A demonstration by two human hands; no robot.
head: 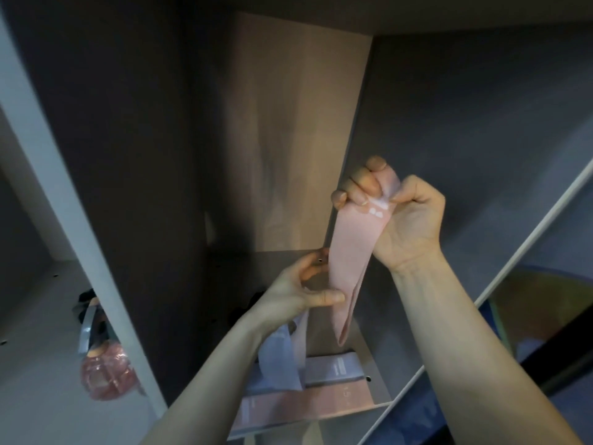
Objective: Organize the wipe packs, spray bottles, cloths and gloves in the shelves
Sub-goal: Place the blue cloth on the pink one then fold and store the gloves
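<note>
**Caller 1:** Fingers of the right hand are curled tight round the top of a pink cloth, thumb side bunching the fabric up high in the shelf compartment.

**Caller 2:** And the left hand is lower down, thumb pressed against the cloth's left edge, pinching it against the fingers behind. The pink strip hangs near-vertical between the two hands, its folded tail dangling free below.

**Caller 1:** Look underneath: on the shelf floor lie flat packs, a grey pack behind and a pink pack nearer the front edge, touching each other.

**Caller 2:** A pale blue cloth droops just under the left wrist, partly over those packs. Whether the hand holds it too, I cannot tell.

**Caller 1:** Over in the next compartment to the left, past the white divider, there's a pink glossy bundle with a grey strip above it, blurred.
</note>
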